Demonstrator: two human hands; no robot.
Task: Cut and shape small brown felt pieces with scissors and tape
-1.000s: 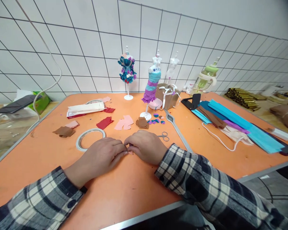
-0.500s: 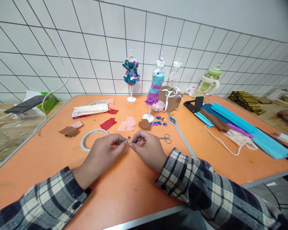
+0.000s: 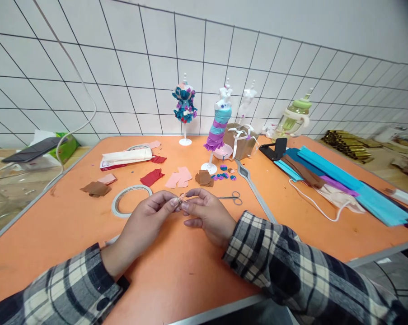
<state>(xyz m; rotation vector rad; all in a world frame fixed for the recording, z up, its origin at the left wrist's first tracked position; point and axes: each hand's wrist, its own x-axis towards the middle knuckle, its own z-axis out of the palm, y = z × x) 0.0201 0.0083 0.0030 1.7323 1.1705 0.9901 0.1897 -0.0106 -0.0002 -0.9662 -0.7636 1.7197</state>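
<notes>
My left hand (image 3: 149, 221) and my right hand (image 3: 208, 213) meet over the middle of the table. Between them they pinch a small pink and brown crumpled scrap (image 3: 182, 197), mostly covered by the fingertips. Small metal scissors (image 3: 236, 198) lie just beyond my right hand, their tips partly hidden. Past the hands are pink cut pieces (image 3: 179, 177), a stack of brown pieces (image 3: 204, 178) and red pieces (image 3: 152, 177). A roll of tape (image 3: 114, 205) lies flat to the left of my left hand.
Dress-form stands rise at the back, one in blue and purple (image 3: 218, 128), one in teal ruffles (image 3: 185, 106). Small blue-purple pieces (image 3: 224, 176) lie near a base. A grey strap (image 3: 258, 192), coloured strips (image 3: 346, 180) and a green-lidded bottle (image 3: 300, 113) are at the right.
My fingertips have closed together around the small scrap and shifted slightly toward me. The lower fingers of my right hand have loosened outward. The view has shifted a little.
</notes>
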